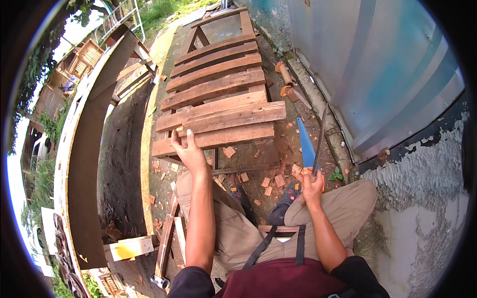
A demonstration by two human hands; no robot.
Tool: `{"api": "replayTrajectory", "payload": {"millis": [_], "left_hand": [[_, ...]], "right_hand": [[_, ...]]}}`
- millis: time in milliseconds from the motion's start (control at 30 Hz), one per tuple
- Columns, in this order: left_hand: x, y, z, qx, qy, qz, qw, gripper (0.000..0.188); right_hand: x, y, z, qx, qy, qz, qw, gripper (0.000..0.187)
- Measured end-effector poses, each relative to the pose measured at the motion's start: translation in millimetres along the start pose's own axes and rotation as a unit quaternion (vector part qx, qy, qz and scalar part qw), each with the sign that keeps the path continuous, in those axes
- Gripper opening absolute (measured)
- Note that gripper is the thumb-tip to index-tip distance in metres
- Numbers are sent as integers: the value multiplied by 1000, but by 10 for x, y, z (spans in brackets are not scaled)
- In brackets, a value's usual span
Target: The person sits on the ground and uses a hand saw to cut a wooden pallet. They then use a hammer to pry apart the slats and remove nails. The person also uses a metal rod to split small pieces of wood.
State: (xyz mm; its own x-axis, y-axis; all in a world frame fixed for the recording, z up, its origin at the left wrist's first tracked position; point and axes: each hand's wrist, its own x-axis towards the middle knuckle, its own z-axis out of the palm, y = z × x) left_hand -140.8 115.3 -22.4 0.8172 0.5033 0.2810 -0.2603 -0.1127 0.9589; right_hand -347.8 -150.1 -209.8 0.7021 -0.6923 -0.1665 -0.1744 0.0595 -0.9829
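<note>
My left hand (pixel 189 150) rests on the near planks of a wooden pallet-like frame (pixel 218 87), fingers spread over the edge of the lowest board (pixel 233 135). In my right hand (pixel 311 186) I grip the orange handle of a hand saw (pixel 305 144) whose blue blade points up and away from me, beside the frame's right end. I am seated, with my knees in tan trousers and my dark shoes (pixel 285 198) below the frame.
Small wood offcuts (pixel 268 181) litter the dirt around my feet. A corrugated metal wall (pixel 377 74) and rough plaster wall (pixel 427 188) stand at the right. A large curved wooden structure (pixel 84 149) runs along the left. A plank (pixel 166 243) lies by my left leg.
</note>
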Motion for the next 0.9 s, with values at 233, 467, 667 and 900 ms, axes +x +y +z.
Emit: {"api": "replayTrajectory", "payload": {"millis": [233, 467, 667, 900], "left_hand": [[209, 222, 695, 325, -394, 316, 799, 57], [130, 153, 869, 423, -450, 282, 734, 80], [29, 33, 792, 392, -372, 359, 761, 77], [238, 59, 833, 366, -419, 383, 737, 78]], "right_hand": [[173, 699, 58, -100, -11, -110, 989, 21], [208, 474, 38, -153, 17, -114, 981, 27], [105, 175, 18, -168, 21, -68, 983, 32], [148, 310, 68, -213, 31, -137, 967, 43]]}}
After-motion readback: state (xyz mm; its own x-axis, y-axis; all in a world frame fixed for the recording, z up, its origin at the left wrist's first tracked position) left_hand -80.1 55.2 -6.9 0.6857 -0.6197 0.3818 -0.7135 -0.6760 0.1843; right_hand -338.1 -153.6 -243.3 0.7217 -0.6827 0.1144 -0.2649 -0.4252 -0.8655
